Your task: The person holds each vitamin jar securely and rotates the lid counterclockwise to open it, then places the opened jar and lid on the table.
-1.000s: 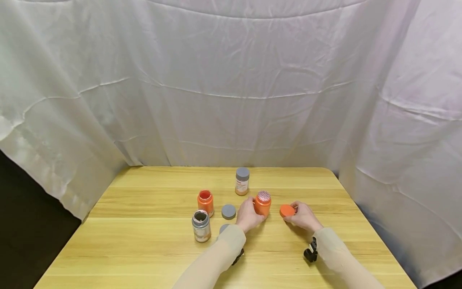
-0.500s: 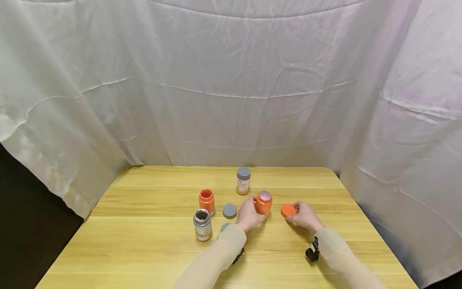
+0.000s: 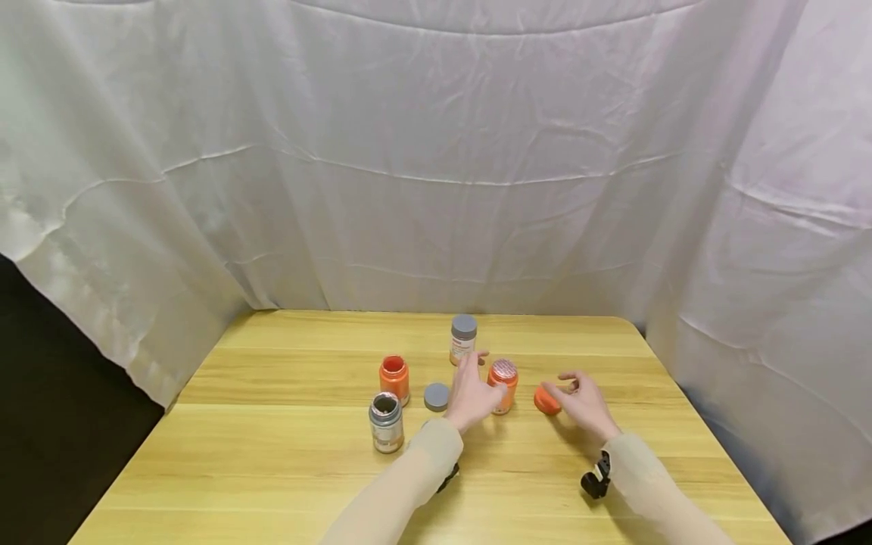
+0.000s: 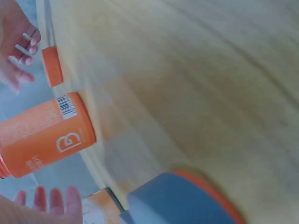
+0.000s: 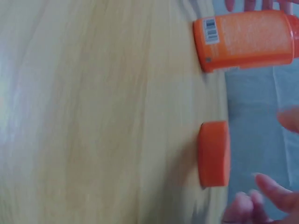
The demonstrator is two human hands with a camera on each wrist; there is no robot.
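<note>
An orange jar (image 3: 504, 371) with a foil-sealed mouth and no lid stands upright on the table; its side shows a barcode in the left wrist view. My left hand (image 3: 471, 395) is beside it, fingers extended and spread apart from the jar, thumb overlapping its side in the head view. To the right, an orange lid (image 3: 547, 400) lies flat on the wood. Just over that lid is my right hand (image 3: 587, 406), its fingers parted and holding nothing; the right wrist view shows a gap between fingertips and lid (image 5: 215, 154).
Left of the hands stand an uncapped orange jar (image 3: 394, 381) and an uncapped grey jar (image 3: 387, 431). A grey lid (image 3: 437, 396) lies near my left wrist. Behind my left hand stands a capped grey-lidded jar (image 3: 464, 333). A pale curtain (image 3: 436, 227) hangs behind the table.
My left hand has let go of the orange jar, its fingers straightening away from it. My right hand has released the orange lid and lifted slightly.
</note>
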